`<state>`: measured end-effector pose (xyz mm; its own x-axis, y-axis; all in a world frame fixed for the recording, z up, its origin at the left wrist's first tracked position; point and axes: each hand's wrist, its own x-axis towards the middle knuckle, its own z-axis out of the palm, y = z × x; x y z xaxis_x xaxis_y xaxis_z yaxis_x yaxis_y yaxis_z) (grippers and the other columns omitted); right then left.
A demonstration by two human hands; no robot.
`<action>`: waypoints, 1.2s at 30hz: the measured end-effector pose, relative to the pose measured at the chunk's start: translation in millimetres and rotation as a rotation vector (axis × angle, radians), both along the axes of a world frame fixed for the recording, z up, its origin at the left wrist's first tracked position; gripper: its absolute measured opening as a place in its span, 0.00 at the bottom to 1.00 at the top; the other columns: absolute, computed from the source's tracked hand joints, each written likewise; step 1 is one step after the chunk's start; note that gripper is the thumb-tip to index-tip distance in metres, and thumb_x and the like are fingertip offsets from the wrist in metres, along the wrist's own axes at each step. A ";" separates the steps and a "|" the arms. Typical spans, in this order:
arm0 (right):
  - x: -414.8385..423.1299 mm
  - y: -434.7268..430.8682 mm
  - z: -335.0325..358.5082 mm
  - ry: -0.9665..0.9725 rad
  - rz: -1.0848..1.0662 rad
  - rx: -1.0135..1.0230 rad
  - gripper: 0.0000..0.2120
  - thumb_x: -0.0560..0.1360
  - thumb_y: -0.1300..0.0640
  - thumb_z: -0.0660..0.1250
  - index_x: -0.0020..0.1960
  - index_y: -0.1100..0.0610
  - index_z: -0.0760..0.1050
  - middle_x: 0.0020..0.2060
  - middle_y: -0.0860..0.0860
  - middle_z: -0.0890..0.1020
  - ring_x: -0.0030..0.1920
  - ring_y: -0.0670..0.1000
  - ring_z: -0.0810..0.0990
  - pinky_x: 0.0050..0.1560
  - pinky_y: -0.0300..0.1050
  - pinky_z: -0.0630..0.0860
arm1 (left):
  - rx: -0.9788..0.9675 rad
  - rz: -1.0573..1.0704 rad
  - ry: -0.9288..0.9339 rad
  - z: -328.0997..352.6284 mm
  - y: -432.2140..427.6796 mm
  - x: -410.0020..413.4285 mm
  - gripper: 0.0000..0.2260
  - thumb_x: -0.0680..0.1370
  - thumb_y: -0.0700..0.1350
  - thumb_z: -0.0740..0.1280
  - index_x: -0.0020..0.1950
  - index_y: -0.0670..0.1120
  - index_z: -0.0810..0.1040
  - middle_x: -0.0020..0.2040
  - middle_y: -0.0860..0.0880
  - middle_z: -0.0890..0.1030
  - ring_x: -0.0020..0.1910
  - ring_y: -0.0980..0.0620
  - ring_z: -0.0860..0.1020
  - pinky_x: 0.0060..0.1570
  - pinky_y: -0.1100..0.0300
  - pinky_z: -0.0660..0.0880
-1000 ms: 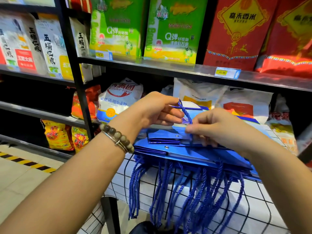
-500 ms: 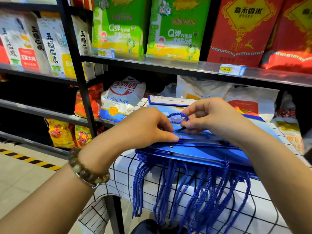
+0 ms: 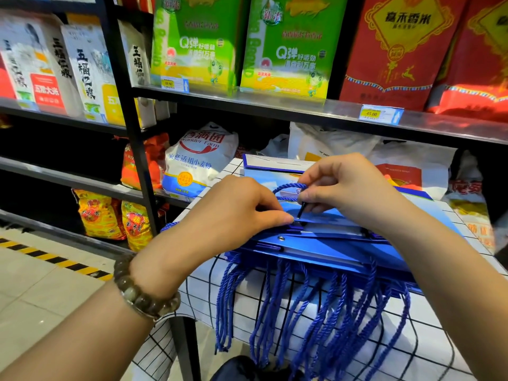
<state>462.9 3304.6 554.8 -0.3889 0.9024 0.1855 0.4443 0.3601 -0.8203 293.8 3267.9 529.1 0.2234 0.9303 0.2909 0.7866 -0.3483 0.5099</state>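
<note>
Right hand pinching a blue cord at the top bag.
Thumb and forefinger hold the cord's black tip, the loop arching just beyond them. Touching alongside, the left hand grips that bag's rim with curled fingers. The bag stack lies under both.

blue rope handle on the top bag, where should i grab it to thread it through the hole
Pinch the rope at its black tip, coming from above on the right, as the right hand does. The tip looks straight and points down at the bag edge; the loop behind curls loosely.
</note>
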 end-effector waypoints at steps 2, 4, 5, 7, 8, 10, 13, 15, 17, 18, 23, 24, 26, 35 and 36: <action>-0.1 0.6 -2.5 -0.022 0.003 -0.001 0.10 0.69 0.70 0.69 0.37 0.57 0.75 0.31 0.57 0.81 0.26 0.44 0.80 0.31 0.34 0.78 | 0.011 0.010 -0.005 -0.3 -0.7 0.5 0.09 0.71 0.56 0.69 0.44 0.54 0.84 0.40 0.51 0.84 0.41 0.54 0.77 0.44 0.53 0.74; -0.3 1.6 -5.0 -0.037 0.007 -0.011 0.10 0.69 0.69 0.69 0.37 0.56 0.75 0.31 0.56 0.81 0.27 0.45 0.80 0.32 0.35 0.79 | 0.016 0.022 -0.016 -0.6 -1.4 0.8 0.10 0.70 0.56 0.68 0.44 0.54 0.84 0.39 0.51 0.83 0.41 0.54 0.77 0.44 0.54 0.73; -0.4 1.9 -5.6 -0.048 0.014 -0.015 0.10 0.70 0.69 0.69 0.37 0.56 0.75 0.31 0.55 0.81 0.27 0.45 0.80 0.33 0.35 0.79 | 0.015 0.028 -0.020 -0.6 -1.5 0.9 0.10 0.70 0.56 0.68 0.44 0.53 0.84 0.39 0.51 0.83 0.40 0.54 0.76 0.43 0.54 0.73; -0.3 3.0 -6.6 -0.087 0.034 0.017 0.10 0.69 0.68 0.70 0.37 0.54 0.75 0.31 0.53 0.81 0.29 0.44 0.79 0.34 0.33 0.78 | 0.026 0.036 -0.023 -0.4 -1.8 0.8 0.10 0.71 0.56 0.68 0.44 0.52 0.84 0.38 0.49 0.83 0.39 0.53 0.76 0.42 0.54 0.72; -0.7 3.7 -7.2 -0.128 0.041 0.061 0.11 0.69 0.67 0.70 0.37 0.52 0.75 0.31 0.52 0.81 0.30 0.43 0.79 0.34 0.31 0.76 | 0.046 0.038 -0.008 -0.3 -1.7 1.0 0.10 0.72 0.56 0.67 0.44 0.52 0.84 0.38 0.49 0.83 0.39 0.52 0.76 0.42 0.54 0.71; -0.8 4.5 -9.1 -0.229 0.047 0.147 0.10 0.70 0.65 0.70 0.39 0.51 0.75 0.34 0.50 0.82 0.34 0.42 0.78 0.38 0.30 0.73 | 0.111 0.048 0.079 -1.2 -0.6 2.0 0.12 0.74 0.55 0.64 0.46 0.49 0.83 0.41 0.48 0.83 0.42 0.50 0.77 0.44 0.53 0.70; 4.7 2.7 -11.4 -0.286 0.085 0.163 0.09 0.75 0.63 0.64 0.47 0.49 0.76 0.42 0.51 0.83 0.42 0.44 0.79 0.45 0.34 0.73 | 0.195 0.101 0.173 -2.7 2.0 1.8 0.14 0.77 0.54 0.60 0.50 0.47 0.81 0.44 0.46 0.82 0.46 0.46 0.76 0.44 0.52 0.69; 8.7 -2.0 -10.6 -0.243 0.157 0.087 0.13 0.76 0.65 0.62 0.52 0.48 0.75 0.45 0.48 0.82 0.44 0.40 0.79 0.45 0.31 0.71 | 0.218 0.142 0.177 -2.4 3.8 0.8 0.15 0.78 0.54 0.59 0.50 0.46 0.79 0.44 0.45 0.81 0.47 0.44 0.76 0.45 0.51 0.69; 9.9 -4.7 -11.1 -0.240 0.194 0.064 0.16 0.75 0.67 0.62 0.57 0.50 0.75 0.47 0.41 0.79 0.45 0.32 0.77 0.46 0.24 0.69 | 0.221 0.163 0.194 -0.3 5.1 2.4 0.15 0.78 0.54 0.58 0.51 0.46 0.79 0.45 0.45 0.81 0.48 0.43 0.76 0.45 0.51 0.69; 8.9 -3.7 -11.9 -0.276 0.172 0.117 0.16 0.75 0.67 0.62 0.58 0.52 0.75 0.48 0.41 0.79 0.46 0.33 0.77 0.47 0.22 0.69 | 0.229 0.173 0.196 0.7 5.5 4.4 0.14 0.78 0.54 0.58 0.51 0.47 0.79 0.45 0.45 0.81 0.48 0.43 0.76 0.45 0.51 0.69; 0.5 0.9 -16.6 -0.323 0.087 0.281 0.15 0.75 0.67 0.61 0.57 0.54 0.76 0.37 0.51 0.82 0.37 0.45 0.77 0.42 0.37 0.71 | 0.339 0.288 0.064 7.8 -4.4 17.5 0.12 0.77 0.56 0.61 0.45 0.51 0.79 0.45 0.51 0.81 0.48 0.49 0.76 0.40 0.56 0.70; -0.2 1.3 -17.0 -0.308 0.080 0.275 0.15 0.75 0.66 0.61 0.59 0.54 0.76 0.39 0.50 0.83 0.39 0.43 0.78 0.42 0.35 0.72 | 0.317 0.325 0.149 8.2 -5.0 20.3 0.15 0.76 0.59 0.59 0.46 0.51 0.80 0.46 0.51 0.81 0.48 0.49 0.76 0.36 0.57 0.67; -2.2 3.2 -18.4 -0.285 0.064 0.257 0.16 0.76 0.66 0.61 0.61 0.54 0.74 0.40 0.47 0.82 0.40 0.39 0.78 0.43 0.31 0.72 | 0.232 0.385 0.355 8.3 -4.2 25.8 0.18 0.76 0.63 0.58 0.49 0.51 0.79 0.46 0.49 0.79 0.47 0.48 0.75 0.30 0.58 0.60; -5.4 6.0 -28.9 -0.240 0.001 0.207 0.17 0.75 0.65 0.63 0.60 0.50 0.75 0.43 0.47 0.78 0.46 0.43 0.76 0.52 0.40 0.72 | 0.161 0.229 0.436 1.3 1.0 26.1 0.08 0.80 0.47 0.56 0.54 0.49 0.73 0.49 0.50 0.74 0.45 0.48 0.73 0.36 0.58 0.62; -5.4 5.4 -28.5 -0.247 0.015 0.200 0.17 0.75 0.65 0.63 0.60 0.51 0.75 0.44 0.48 0.79 0.46 0.42 0.76 0.52 0.38 0.72 | 0.136 0.197 0.412 1.3 1.0 23.1 0.09 0.80 0.48 0.55 0.53 0.49 0.73 0.49 0.50 0.74 0.48 0.47 0.74 0.38 0.57 0.63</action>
